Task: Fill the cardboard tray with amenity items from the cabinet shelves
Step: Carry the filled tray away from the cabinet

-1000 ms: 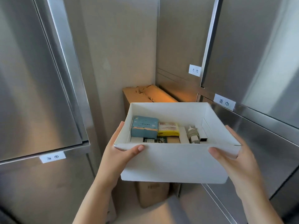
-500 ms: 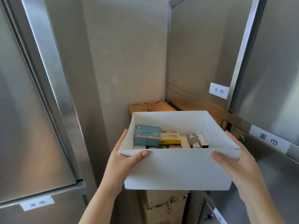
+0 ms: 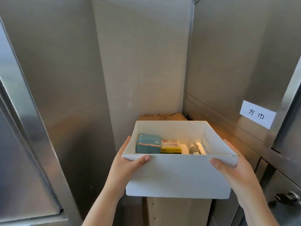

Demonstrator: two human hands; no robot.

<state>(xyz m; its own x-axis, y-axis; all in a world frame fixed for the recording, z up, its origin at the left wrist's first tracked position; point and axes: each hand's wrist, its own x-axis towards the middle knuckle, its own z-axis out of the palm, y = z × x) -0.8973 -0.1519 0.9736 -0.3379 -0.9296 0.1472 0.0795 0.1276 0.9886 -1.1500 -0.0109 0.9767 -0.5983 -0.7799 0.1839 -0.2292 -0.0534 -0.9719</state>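
I held the white open-topped cardboard tray (image 3: 179, 176) in mid-air: the left hand (image 3: 124, 163) gripped its near-left corner, the right hand (image 3: 232, 168) the near-right, thumbs on the front wall. It looked light and thin-walled; I judged corner grips safest against buckling.

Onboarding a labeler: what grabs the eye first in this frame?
The white cardboard tray, held centre frame by the left hand and right hand at its front corners. Inside sit a blue box and a yellow packet. A white label marks the steel cabinet at right.
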